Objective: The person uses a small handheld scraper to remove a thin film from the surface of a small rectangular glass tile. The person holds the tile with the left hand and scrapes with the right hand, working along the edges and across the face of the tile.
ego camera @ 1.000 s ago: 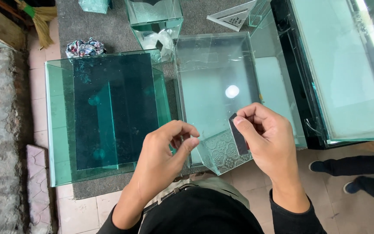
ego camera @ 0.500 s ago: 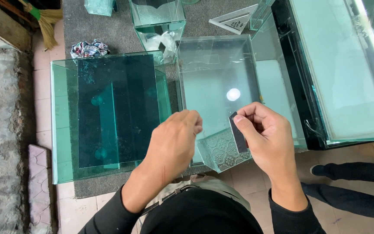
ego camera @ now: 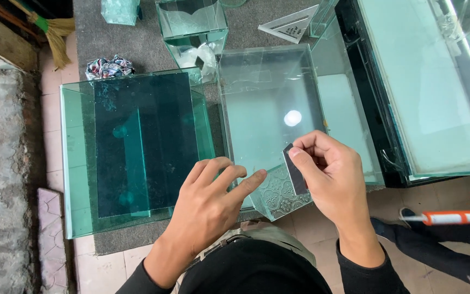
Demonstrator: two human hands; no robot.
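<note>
My right hand (ego camera: 330, 179) pinches a small dark flat blade (ego camera: 295, 170) between thumb and fingers, held at the near edge of a clear glass tank (ego camera: 270, 103). My left hand (ego camera: 208, 207) has its fingers spread, the index fingertip touching the tank's near rim by a patterned glass corner piece (ego camera: 278, 197). A larger green-tinted glass tank (ego camera: 131, 147) lies to the left, under my left hand's knuckles.
Big glass tanks (ego camera: 431, 87) stand at the right. Smaller glass boxes (ego camera: 191, 27), a crumpled rag (ego camera: 108, 66), a set square (ego camera: 292, 24) and a broom (ego camera: 50, 30) lie at the back. An orange caulking gun (ego camera: 455, 216) pokes in at lower right, above another person's legs.
My left hand has opened from a pinch and spread its fingers, the index finger reaching right to the tank rim. My right hand keeps the blade in place.
</note>
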